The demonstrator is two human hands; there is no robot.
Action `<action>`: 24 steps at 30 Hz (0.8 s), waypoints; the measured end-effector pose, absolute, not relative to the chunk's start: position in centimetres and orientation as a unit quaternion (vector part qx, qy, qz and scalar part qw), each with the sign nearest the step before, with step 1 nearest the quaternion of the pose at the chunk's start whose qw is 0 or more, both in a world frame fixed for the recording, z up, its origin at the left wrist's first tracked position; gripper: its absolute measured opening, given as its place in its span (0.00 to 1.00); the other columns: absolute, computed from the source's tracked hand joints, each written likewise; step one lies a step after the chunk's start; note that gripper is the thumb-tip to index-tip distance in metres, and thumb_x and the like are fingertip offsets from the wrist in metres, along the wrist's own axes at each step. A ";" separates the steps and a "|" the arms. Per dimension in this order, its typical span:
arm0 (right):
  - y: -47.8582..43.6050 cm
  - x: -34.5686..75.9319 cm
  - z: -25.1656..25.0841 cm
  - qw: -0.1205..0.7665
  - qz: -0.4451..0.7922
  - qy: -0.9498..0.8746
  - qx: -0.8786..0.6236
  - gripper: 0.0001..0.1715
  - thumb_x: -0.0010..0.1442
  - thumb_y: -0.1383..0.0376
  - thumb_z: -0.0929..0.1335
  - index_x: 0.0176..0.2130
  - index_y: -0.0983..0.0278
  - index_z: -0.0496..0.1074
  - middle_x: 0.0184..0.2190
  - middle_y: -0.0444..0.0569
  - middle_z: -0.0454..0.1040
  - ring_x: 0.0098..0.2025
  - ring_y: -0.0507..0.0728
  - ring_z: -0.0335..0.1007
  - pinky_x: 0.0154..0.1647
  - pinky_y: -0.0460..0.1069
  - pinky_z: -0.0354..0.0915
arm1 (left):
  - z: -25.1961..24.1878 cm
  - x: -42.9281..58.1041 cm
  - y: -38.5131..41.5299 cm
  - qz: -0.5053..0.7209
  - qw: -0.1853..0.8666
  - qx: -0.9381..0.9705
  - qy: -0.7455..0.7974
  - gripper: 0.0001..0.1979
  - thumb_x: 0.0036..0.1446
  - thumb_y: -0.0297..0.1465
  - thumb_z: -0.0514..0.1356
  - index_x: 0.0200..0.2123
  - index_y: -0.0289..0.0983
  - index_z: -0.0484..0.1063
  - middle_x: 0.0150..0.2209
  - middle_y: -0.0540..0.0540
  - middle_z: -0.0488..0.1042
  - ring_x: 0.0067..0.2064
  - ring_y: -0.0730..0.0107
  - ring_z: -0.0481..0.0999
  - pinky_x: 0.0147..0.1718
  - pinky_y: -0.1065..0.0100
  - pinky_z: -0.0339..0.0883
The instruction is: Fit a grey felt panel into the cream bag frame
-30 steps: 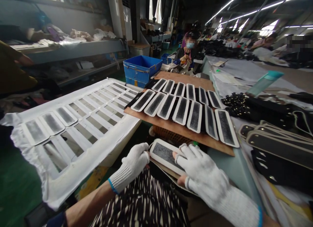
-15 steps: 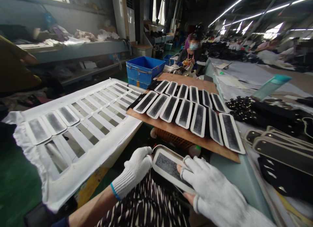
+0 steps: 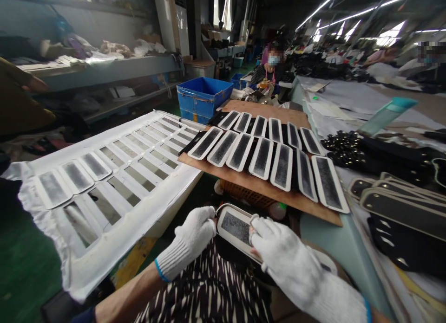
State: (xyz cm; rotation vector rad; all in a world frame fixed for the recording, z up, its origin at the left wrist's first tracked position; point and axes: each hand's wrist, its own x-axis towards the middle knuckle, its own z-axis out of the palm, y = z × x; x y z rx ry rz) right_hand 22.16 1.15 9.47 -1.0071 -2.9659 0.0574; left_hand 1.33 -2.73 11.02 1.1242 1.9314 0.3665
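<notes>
My left hand (image 3: 196, 225), in a white knitted glove with bare fingertips, closes on the left end of a rounded piece with a light edging. On that piece sits a long black panel with a white border (image 3: 233, 228). My right hand (image 3: 278, 246), gloved the same way, curls its fingers over the panel's middle and grips its sides. The piece is held above my lap, tilted down to the right. Behind the right wrist shows a white-bordered end (image 3: 329, 262); whether it belongs to the same piece is hidden.
Several like panels (image 3: 262, 158) lie in two rows on a brown board (image 3: 223, 169) ahead. At left, a white cloth-covered slatted rack (image 3: 114, 235) carries 3 panels. A blue bin (image 3: 195, 100) stands behind. Edged dark pieces (image 3: 400, 207) lie on the right table. A masked co-worker sits farther back.
My right hand has slid left and up along the panel, and its spread fingers have curled in. More of the right end now shows past my wrist. The left hand stays in place.
</notes>
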 end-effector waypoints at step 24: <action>2.1 20.5 6.2 0.064 0.121 -0.965 -0.222 0.30 0.58 0.70 0.63 0.59 0.65 0.72 0.59 0.55 0.72 0.61 0.64 0.68 0.66 0.63 0.60 | 8.3 1.3 -2.4 0.217 0.341 0.434 0.805 0.10 0.52 0.24 0.57 0.35 0.38 0.76 0.35 0.46 0.79 0.46 0.56 0.75 0.50 0.62 0.65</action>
